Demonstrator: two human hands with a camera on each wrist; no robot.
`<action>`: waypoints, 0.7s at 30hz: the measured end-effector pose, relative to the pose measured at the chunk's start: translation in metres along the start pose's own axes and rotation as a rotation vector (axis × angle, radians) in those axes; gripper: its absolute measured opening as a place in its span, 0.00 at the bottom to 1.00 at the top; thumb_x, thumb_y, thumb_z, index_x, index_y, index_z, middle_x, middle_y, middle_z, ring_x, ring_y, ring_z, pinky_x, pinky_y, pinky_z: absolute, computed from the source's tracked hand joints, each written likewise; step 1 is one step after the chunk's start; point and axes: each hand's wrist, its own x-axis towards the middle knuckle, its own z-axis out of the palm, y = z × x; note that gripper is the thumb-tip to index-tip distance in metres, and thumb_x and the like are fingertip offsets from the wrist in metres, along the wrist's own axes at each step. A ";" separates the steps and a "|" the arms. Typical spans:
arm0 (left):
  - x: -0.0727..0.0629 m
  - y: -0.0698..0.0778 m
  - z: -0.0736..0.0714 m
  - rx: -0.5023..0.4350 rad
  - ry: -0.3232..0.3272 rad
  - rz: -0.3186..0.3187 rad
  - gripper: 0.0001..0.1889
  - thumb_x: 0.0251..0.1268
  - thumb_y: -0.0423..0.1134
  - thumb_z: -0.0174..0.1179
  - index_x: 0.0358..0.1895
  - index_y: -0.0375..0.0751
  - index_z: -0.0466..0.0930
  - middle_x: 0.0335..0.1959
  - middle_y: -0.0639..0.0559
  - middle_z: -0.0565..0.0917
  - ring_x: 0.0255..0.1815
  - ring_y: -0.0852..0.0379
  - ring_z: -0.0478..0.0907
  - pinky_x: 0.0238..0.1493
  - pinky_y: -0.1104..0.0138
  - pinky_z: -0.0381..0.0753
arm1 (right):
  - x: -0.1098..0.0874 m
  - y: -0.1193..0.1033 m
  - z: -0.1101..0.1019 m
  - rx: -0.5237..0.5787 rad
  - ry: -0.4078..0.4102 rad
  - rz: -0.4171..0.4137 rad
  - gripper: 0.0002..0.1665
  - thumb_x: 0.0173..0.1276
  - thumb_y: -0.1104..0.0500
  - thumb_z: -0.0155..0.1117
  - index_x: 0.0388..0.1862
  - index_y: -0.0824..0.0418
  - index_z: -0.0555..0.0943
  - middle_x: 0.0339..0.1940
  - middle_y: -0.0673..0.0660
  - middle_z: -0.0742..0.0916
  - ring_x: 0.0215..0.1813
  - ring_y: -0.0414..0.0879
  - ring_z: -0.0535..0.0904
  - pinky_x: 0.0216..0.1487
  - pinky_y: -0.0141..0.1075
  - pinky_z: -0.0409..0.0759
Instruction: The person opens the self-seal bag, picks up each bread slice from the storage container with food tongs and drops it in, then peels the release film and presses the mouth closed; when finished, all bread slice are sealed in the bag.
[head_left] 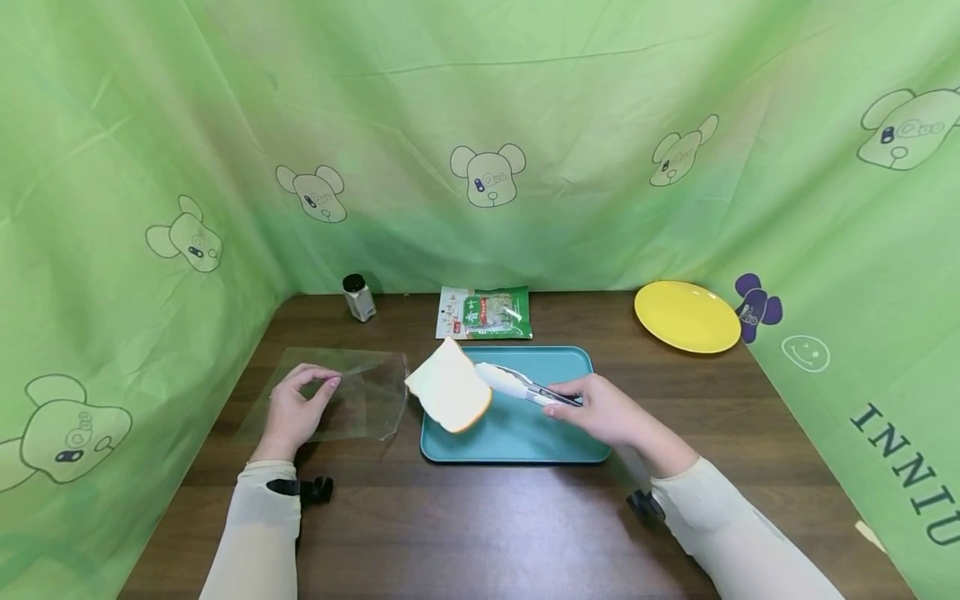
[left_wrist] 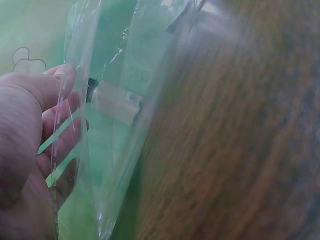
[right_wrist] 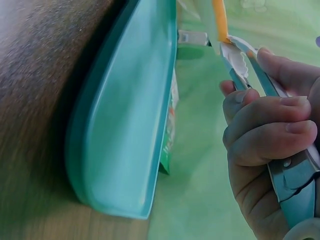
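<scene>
A slice of white bread [head_left: 452,386] with a brown crust hangs over the left side of a blue tray [head_left: 543,437], held in the tips of white-ended tongs [head_left: 507,381]. My right hand [head_left: 600,408] grips the tongs, fingers wrapped round both arms in the right wrist view. On the left, my left hand [head_left: 295,408] pinches the edge of a clear plastic bag [head_left: 378,400] between thumb and fingers. The bag's mouth faces the bread, whose left corner comes close to it. In the left wrist view the film [left_wrist: 112,45] stands up partly off the table.
A black-capped seasoning jar [head_left: 358,298] stands at the back left. Behind the tray lies a green and white packet [head_left: 484,313]. A yellow plate [head_left: 686,317] sits at the back right, by the green curtain [head_left: 585,233] that encloses the wooden table [head_left: 480,533].
</scene>
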 end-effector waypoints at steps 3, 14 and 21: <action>0.001 0.001 0.000 -0.002 0.002 0.002 0.07 0.74 0.43 0.68 0.47 0.47 0.91 0.46 0.53 0.85 0.53 0.55 0.79 0.59 0.46 0.75 | 0.005 -0.002 0.003 0.009 -0.012 -0.006 0.27 0.71 0.48 0.75 0.64 0.58 0.86 0.15 0.43 0.65 0.15 0.38 0.53 0.15 0.31 0.57; 0.001 0.002 0.000 -0.003 0.004 -0.007 0.07 0.74 0.43 0.68 0.47 0.46 0.91 0.46 0.53 0.85 0.53 0.55 0.79 0.60 0.46 0.74 | 0.025 -0.010 0.012 0.056 -0.071 -0.068 0.25 0.72 0.49 0.74 0.62 0.60 0.87 0.22 0.46 0.79 0.18 0.39 0.54 0.17 0.32 0.58; 0.001 0.003 0.001 -0.004 0.017 0.010 0.06 0.73 0.42 0.69 0.46 0.47 0.91 0.46 0.55 0.85 0.52 0.56 0.79 0.59 0.47 0.75 | 0.036 -0.020 0.018 0.032 -0.094 -0.063 0.23 0.72 0.48 0.74 0.61 0.57 0.88 0.46 0.48 0.90 0.27 0.42 0.60 0.25 0.35 0.61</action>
